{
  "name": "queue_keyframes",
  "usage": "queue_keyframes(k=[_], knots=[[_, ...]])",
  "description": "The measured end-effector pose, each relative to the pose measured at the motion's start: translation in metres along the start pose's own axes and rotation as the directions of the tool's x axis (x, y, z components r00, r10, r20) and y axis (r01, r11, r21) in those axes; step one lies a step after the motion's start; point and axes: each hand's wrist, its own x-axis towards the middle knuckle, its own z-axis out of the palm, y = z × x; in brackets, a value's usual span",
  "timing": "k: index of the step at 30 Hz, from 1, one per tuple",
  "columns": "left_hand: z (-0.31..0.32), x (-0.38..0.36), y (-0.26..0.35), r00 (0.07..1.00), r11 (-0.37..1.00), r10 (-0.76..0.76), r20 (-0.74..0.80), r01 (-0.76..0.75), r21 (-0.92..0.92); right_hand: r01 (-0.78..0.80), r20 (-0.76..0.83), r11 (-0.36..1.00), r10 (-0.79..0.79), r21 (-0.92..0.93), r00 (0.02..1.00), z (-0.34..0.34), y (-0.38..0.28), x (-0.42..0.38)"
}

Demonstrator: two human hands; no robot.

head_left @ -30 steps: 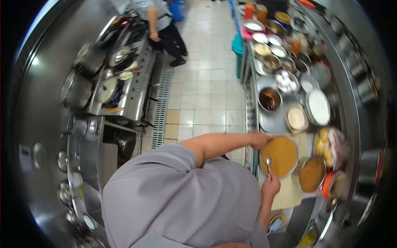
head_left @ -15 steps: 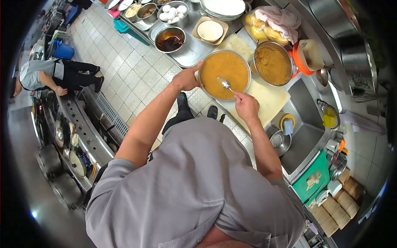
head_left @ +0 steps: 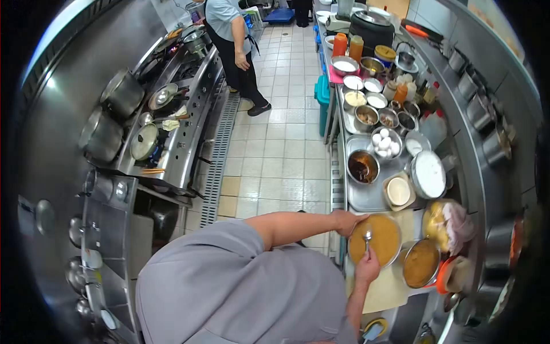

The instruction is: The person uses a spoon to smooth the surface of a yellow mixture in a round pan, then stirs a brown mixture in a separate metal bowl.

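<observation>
My left hand (head_left: 346,222) grips the rim of a round, shallow pan (head_left: 385,245) filled with a flat orange-brown layer. In my right hand (head_left: 368,268) is a metal spoon (head_left: 368,235), its bowl lying over the surface of that layer. The pan rests on a pale yellow cutting board (head_left: 378,295). Just right of it stands a metal pot (head_left: 421,262) of coarser orange-brown mixture, with an orange-rimmed container (head_left: 452,275) beside it.
Along the counter ahead are a bowl of dark sauce (head_left: 363,167), a bowl of eggs (head_left: 386,143) and a cream-coloured bowl (head_left: 398,191). Stoves with pans (head_left: 144,142) line the left wall. A person (head_left: 232,51) in a dark apron stands in the tiled aisle.
My view has swung left and up along the aisle, so the pan now appears lower right. Both hands keep their holds, and the spoon stays over the layer.
</observation>
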Motion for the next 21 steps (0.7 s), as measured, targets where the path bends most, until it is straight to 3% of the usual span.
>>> queue_keyframes(k=[4, 10, 13, 19, 21], knots=[[0.013, 0.007, -0.003, 1.0, 0.994, -0.012, -0.011, 0.011, -0.105, -0.007, 0.137, 0.988, 0.028, -0.155, 0.99, -0.01, -0.026, 0.013], [-0.005, -0.015, 0.006, 0.997, 0.994, -0.083, 0.007, 0.083, -0.067, -0.025, 0.146, 0.993, 0.042, -0.119, 0.988, -0.013, -0.04, 0.016], [0.0, -0.009, 0.003, 0.997, 0.995, -0.076, 0.01, 0.076, -0.065, 0.027, 0.079, 0.996, -0.019, -0.09, 0.997, -0.009, -0.032, 0.016], [0.001, -0.005, -0.001, 0.998, 0.997, -0.062, -0.007, 0.062, -0.043, -0.006, 0.169, 0.989, 0.032, -0.15, 0.985, -0.007, -0.034, 0.014], [0.0, -0.005, -0.001, 0.998, 0.998, -0.054, -0.033, 0.053, -0.035, 0.009, 0.075, 0.997, -0.004, -0.073, 0.997, -0.003, -0.033, 0.012]])
